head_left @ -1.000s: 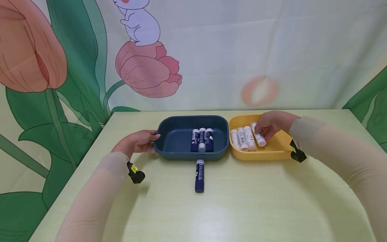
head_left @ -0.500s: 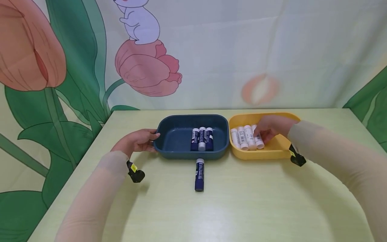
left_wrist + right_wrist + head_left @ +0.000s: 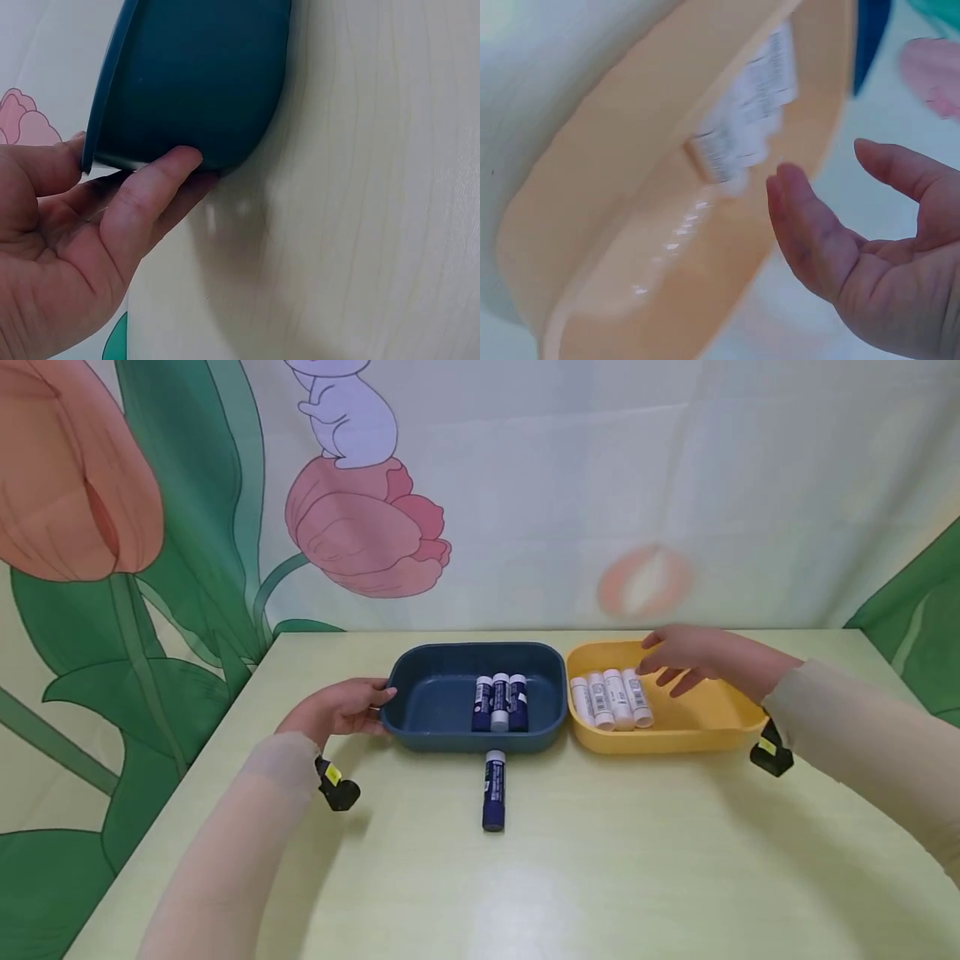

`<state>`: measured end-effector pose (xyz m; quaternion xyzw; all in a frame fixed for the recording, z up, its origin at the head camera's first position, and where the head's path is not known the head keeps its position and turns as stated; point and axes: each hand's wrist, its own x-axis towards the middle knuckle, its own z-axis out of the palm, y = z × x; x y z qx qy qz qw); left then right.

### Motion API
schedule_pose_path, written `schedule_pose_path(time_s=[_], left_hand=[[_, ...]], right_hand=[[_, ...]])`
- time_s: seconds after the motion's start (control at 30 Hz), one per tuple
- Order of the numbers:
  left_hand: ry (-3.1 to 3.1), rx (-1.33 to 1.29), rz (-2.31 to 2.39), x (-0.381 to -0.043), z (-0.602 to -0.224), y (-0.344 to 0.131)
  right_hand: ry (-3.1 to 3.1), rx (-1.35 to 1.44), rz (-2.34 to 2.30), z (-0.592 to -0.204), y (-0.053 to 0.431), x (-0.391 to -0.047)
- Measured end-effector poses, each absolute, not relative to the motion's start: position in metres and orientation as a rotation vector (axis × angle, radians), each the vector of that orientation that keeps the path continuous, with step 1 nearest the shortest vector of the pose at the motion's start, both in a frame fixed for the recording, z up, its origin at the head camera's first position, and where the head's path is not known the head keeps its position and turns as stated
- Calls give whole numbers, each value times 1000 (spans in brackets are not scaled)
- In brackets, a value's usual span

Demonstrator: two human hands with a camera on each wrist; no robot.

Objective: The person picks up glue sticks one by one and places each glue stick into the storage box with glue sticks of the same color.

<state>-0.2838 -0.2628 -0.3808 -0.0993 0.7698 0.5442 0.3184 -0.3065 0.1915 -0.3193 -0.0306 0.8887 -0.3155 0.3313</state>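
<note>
My left hand (image 3: 347,706) grips the left end of a dark blue tray (image 3: 480,743), thumb at the rim and fingers against the outer wall, as the left wrist view shows. Three blue glue sticks (image 3: 500,702) with white ends lie side by side in the tray's right half. Just in front of the tray, another blue glue stick (image 3: 494,792) lies on the table. My right hand (image 3: 693,656) hovers over the yellow tray (image 3: 675,742) with spread fingers and holds nothing. Several white glue sticks (image 3: 611,700) lie in a row at that tray's left end.
The two trays stand end to end toward the back of a pale wooden table (image 3: 600,860). Behind it hangs a cloth backdrop (image 3: 540,510) with flowers and a white animal. A small black camera (image 3: 771,752) sits on my right wrist.
My right hand set the last white glue stick down against its row, let go of it, then rose back and to the right with fingers spread. My left hand stayed on the blue tray.
</note>
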Motion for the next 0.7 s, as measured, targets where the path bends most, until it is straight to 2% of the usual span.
schedule_pose_path(time_s=[0.17,0.37,0.7], left_hand=[[2038,-262,1421,-283,-381,-263],[2043,-268,1408,-282,-378,-261],[2067,-291,1397,-280,-378,-259]], right_hand=[[2402,-207,-931,-308,197,-277],[2427,-307,-1156,-314,189,-242],[2094,-327,-1346,-362,127,-197]])
